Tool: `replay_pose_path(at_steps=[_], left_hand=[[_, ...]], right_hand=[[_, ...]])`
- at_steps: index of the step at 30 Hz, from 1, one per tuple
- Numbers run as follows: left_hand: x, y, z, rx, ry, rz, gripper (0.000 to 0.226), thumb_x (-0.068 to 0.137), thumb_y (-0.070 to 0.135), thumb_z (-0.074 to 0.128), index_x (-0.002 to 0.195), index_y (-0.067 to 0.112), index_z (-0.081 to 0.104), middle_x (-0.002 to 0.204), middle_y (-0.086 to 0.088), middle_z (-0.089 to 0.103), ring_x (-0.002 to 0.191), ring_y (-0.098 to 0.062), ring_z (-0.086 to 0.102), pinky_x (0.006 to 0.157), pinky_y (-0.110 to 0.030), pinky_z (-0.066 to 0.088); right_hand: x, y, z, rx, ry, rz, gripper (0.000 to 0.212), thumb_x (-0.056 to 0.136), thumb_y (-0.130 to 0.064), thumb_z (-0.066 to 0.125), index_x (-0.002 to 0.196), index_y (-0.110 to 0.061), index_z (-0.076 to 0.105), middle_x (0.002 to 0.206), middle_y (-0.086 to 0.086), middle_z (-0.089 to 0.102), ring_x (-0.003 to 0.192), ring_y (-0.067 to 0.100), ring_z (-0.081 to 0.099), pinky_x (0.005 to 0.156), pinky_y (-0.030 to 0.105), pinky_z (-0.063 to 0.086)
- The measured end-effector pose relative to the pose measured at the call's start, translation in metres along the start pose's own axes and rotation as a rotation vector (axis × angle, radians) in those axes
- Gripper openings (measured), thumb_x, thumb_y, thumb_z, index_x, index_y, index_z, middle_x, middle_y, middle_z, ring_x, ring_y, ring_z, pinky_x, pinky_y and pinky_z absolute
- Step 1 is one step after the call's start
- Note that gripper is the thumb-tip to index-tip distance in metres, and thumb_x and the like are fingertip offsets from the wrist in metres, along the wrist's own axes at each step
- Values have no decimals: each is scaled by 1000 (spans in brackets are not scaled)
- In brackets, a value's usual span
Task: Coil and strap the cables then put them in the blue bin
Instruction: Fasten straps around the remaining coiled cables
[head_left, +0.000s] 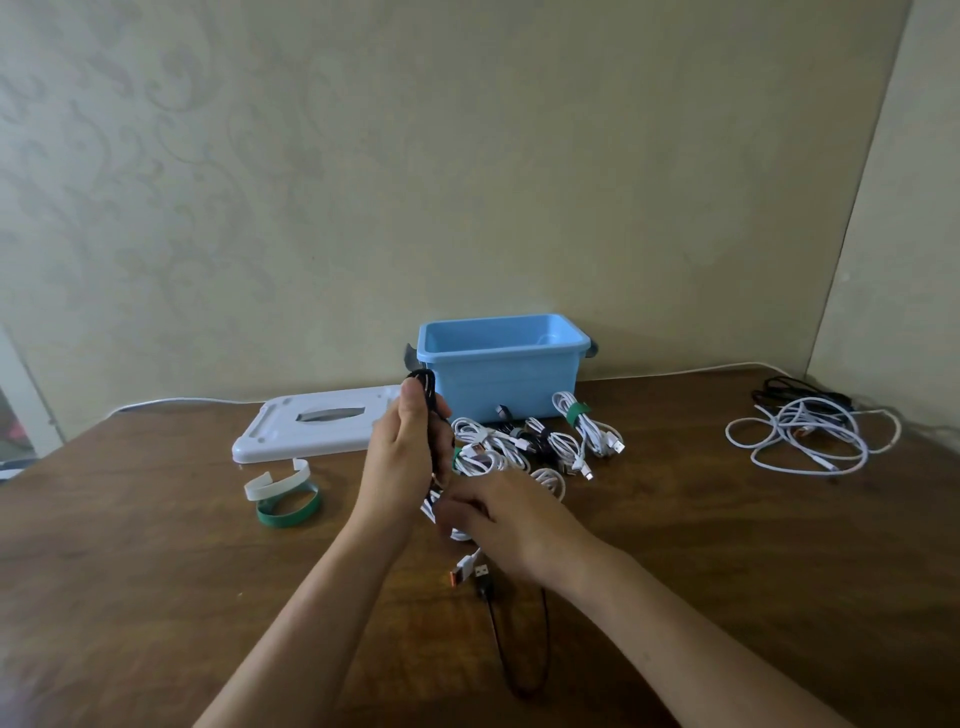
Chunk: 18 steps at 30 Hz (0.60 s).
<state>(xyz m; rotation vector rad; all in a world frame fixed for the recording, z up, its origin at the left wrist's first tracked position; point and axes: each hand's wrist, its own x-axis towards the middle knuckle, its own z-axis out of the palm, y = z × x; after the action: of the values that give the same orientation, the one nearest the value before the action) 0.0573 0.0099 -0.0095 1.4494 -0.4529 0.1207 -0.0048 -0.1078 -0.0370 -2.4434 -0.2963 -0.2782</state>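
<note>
At mid-desk, in front of the open blue plastic bin: coiling in progress.
Left hand grips upright loops of a thin black cable, keeping the coil from springing apart; right hand curls around the slack tail trailing toward the desk edge, apparently feeding it. Strapped white cable bundles crowd the bin front. Green and white strap rings lie left; tangled loose cables far right.

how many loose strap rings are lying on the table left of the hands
2: a white strap ring in front of the white bin lid, and a green strap ring just nearer the camera, touching it. Others may be hidden among the cables.
</note>
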Motion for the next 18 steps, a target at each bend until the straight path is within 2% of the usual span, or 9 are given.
replay_pose_path(at_steps=[2, 4, 8, 10, 13, 15, 18], left_hand=[[0, 1, -1, -67, -19, -44, 54, 108, 45, 23, 93, 4, 55, 55, -4, 41, 45, -17, 37, 43, -27, 35], [-1, 2, -3, -169, -45, -116, 52, 107, 48, 25, 90, 6, 53, 53, -1, 33, 43, -14, 30, 40, -25, 27], [-2, 4, -5, -239, -125, -209, 53, 103, 53, 30, 85, 8, 53, 51, 2, 25, 40, -10, 20, 41, -26, 16], [-3, 7, -8, -213, -170, -209, 54, 102, 55, 31, 84, 9, 54, 50, 3, 26, 40, -10, 21, 41, -27, 16], [1, 10, -17, -181, -191, -172, 56, 103, 55, 31, 82, 8, 54, 50, 3, 26, 40, -11, 20, 41, -27, 16], [3, 11, -21, -173, -199, -148, 59, 103, 54, 31, 81, 6, 57, 48, 2, 26, 39, -12, 20, 38, -25, 17], [-2, 13, -16, -134, -273, -125, 59, 101, 54, 32, 82, 5, 58, 49, 2, 27, 40, -12, 20, 40, -28, 17]], right_hand=[[2, 0, 2, -22, -18, 40, 33, 103, -42, 50, 82, -27, 71, 86, -5, 73, 78, 11, 65, 81, 38, 51], [1, 1, 2, -30, -31, 67, 37, 104, -43, 50, 78, -27, 71, 86, -6, 73, 77, 11, 65, 80, 36, 50], [-1, 4, -8, -3, -65, 112, 42, 101, -51, 52, 76, -23, 71, 74, -7, 67, 71, 10, 62, 68, 32, 43], [-2, 6, -17, 9, -62, 104, 36, 99, -51, 56, 72, -29, 68, 70, -9, 64, 65, 5, 58, 63, 30, 41], [-4, 12, -36, 134, -38, 101, 17, 97, -36, 66, 80, -36, 69, 80, -12, 67, 67, -1, 61, 66, 25, 48], [-6, 18, -46, 238, 6, 138, 13, 96, -29, 68, 85, -35, 70, 86, -5, 72, 62, 6, 65, 69, 31, 55], [-5, 21, -50, 320, 72, 185, 13, 99, -30, 64, 90, -28, 72, 93, 0, 76, 58, 12, 63, 67, 29, 52]])
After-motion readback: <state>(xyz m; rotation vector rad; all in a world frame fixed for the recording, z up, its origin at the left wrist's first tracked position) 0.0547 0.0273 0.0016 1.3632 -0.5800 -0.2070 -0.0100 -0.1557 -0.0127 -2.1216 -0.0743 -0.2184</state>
